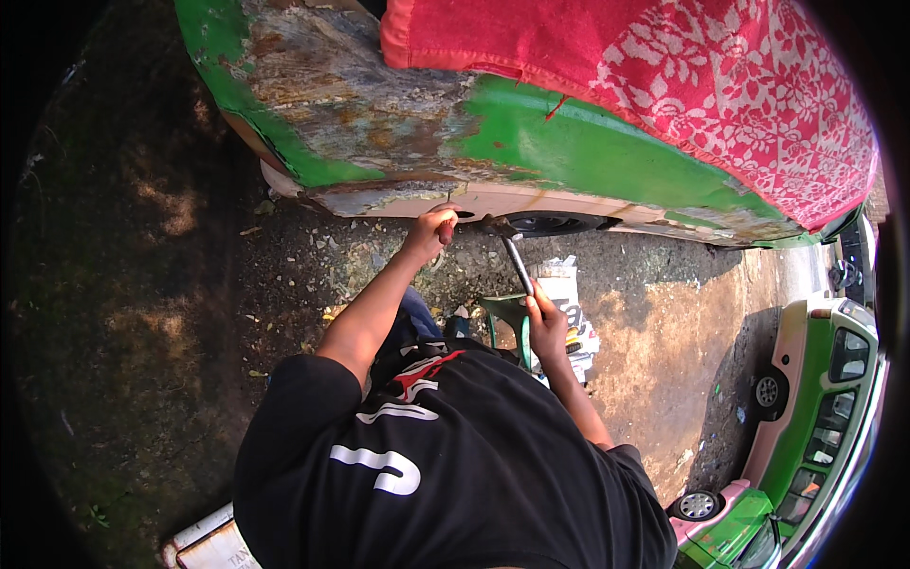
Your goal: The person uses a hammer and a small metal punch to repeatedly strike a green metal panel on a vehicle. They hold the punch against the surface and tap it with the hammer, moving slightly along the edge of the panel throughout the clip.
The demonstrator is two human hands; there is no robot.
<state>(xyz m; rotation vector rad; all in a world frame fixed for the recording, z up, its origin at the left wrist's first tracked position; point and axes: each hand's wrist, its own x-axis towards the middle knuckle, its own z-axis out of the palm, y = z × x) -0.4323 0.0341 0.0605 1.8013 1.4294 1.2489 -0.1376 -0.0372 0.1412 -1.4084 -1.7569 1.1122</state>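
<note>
The green and pink vehicle body (531, 123) in front of me has a large scraped, rusty and bare patch. My left hand (434, 228) is closed round a short tool with a red handle (445, 232), close against the pink lower strip. Its working end is hidden by the hand. In my right hand (547, 332) is a hammer (515, 261), gripped by its shaft. The hammer head is up beside the pink strip, near a dark wheel (550, 224), to the right of my left hand.
A red towel (531, 38) with white flowers drapes over the vehicle. Below my right hand stand a green plastic stool (507, 308) and white printed packaging (561, 280). Paint flakes litter the ground. A green and pink van (806, 379) is parked right; a whitish box (213, 542) sits lower left.
</note>
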